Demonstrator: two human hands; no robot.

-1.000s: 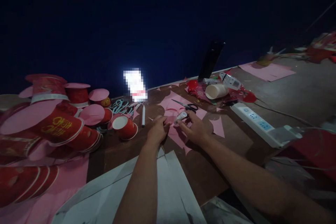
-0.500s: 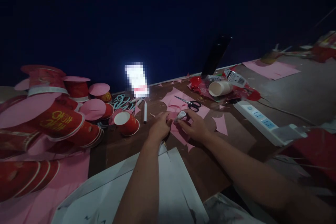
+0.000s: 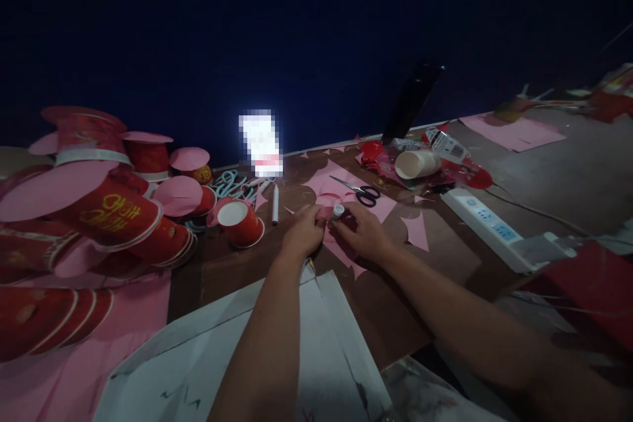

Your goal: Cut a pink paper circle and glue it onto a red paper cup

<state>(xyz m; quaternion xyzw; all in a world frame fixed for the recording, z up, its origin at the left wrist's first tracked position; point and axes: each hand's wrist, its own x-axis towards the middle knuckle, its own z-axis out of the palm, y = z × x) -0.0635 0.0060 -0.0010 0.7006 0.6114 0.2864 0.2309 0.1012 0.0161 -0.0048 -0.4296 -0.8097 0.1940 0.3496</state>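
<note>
My right hand is closed round a small white tube that looks like a glue stick, its round end facing up. Close beside it, my left hand pinches a small piece of pink paper; its fingertips are partly hidden. Beneath both hands lies cut pink paper on the brown table. Black-handled scissors rest on the paper just beyond my right hand. To the left of my left hand are a white marker and a red paper cup tipped slightly over.
Red cups with pink paper discs are piled at the left. A lit phone stands at the back. At the right are a power strip, a cream cup and plastic wrapping. A white sheet lies in front.
The glue stick has turned from a slant to more end-on, and my right hand has shifted slightly. My left hand keeps its pinch. The whole view has tilted a little.
</note>
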